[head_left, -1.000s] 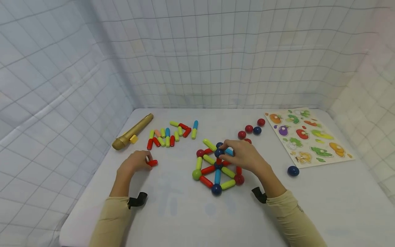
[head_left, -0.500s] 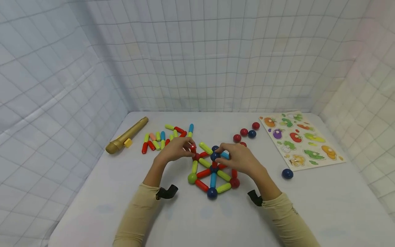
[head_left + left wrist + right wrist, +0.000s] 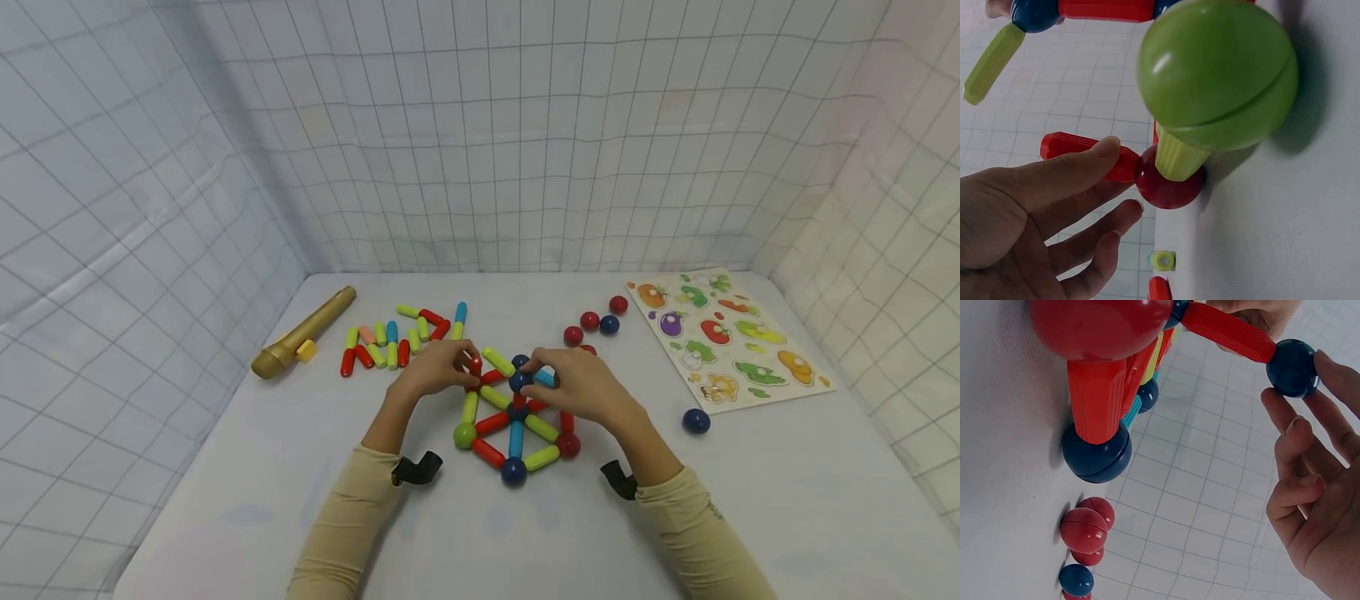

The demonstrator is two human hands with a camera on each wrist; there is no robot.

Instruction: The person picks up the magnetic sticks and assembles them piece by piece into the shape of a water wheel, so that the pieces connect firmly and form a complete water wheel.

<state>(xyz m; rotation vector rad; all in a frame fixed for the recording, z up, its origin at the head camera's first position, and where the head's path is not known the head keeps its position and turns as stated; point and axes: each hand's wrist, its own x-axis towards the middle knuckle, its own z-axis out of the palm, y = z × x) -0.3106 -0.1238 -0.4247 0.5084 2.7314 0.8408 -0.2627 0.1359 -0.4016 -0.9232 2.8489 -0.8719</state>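
My left hand pinches a red rod between thumb and fingers. In the left wrist view that rod stands up from a dark red ball, its lower end right at the ball. My right hand pinches a blue ball by thumb and fingertips. This ball tops an upright red rod at the middle of a wheel-like frame of rods and balls. A yellow-green rod sticks out from the blue ball toward the left. The frame's near side has a green ball and another blue ball.
Loose coloured rods lie behind the left hand, beside a gold microphone-shaped toy. Several red and blue balls sit behind the frame. At right are a vegetable picture board and a lone blue ball.
My left hand has carried the red rod from the table's left side to the frame, up onto the dark red ball. The right hand keeps its hold on the blue ball.
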